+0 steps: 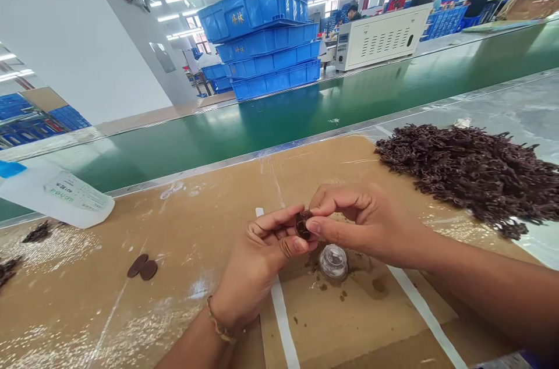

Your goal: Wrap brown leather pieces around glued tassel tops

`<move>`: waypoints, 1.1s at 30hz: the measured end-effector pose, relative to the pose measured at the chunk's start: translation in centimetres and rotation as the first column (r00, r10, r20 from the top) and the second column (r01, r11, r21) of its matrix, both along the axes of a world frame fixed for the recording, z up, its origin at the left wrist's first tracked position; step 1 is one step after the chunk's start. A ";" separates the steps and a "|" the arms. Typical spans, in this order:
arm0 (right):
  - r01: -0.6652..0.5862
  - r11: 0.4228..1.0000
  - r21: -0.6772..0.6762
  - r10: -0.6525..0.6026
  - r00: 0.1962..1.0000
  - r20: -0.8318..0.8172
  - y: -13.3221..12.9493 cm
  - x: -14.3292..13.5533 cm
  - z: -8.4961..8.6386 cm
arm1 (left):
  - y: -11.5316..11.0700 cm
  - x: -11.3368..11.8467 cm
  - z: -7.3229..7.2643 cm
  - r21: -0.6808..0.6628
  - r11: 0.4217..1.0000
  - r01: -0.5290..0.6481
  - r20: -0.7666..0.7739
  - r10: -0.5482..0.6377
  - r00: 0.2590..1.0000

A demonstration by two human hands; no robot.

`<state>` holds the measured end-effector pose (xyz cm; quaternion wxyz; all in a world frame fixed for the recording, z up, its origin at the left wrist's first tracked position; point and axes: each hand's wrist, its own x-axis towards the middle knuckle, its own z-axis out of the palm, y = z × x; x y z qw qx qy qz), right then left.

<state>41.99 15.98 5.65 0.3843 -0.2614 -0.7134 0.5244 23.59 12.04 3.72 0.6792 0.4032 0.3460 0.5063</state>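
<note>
A small dark brown piece (302,224) with a rounded outline is held up above the table's middle. My left hand (266,249) grips it between thumb and fingers. From the other side, my right hand (371,223) pinches at its edge with thumb and forefinger; any smaller part between those fingertips is hidden. Just below the hands stands a small clear round cup (333,263), with dark wet spots around it. Two flat brown oval discs (142,267) lie together on the table, to the left of my left hand.
A large heap of dark brown twig-like pieces (471,171) lies at right. A white bottle with a blue cap (65,194) lies tilted at left, near small dark clumps (37,233). Beyond runs a green conveyor belt (196,142), with stacked blue crates (271,60), a white machine (384,37) and people behind.
</note>
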 end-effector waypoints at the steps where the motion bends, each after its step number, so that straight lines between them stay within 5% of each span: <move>1: 0.001 1.000 -0.012 -0.001 1.000 -0.010 0.0 0.0 0.0 | 0.0 0.0 0.0 -0.007 1.000 0.001 -0.004 -0.001 1.000; 28: 0.090 0.995 -0.038 -0.091 0.995 -0.038 0.4 -0.4 -0.5 | 0.4 0.3 0.0 -0.099 0.990 -0.099 -0.050 0.095 0.994; 31: 0.106 0.993 -0.046 -0.108 0.994 -0.036 0.5 -0.6 -0.6 | 0.4 -0.6 -0.9 -0.085 0.990 -0.112 -0.066 0.107 0.992; 33: 0.129 0.990 -0.056 -0.131 0.991 -0.036 0.6 -1.0 -0.9 | 0.9 -0.8 -2.8 -0.054 0.992 -0.118 -0.068 0.115 0.991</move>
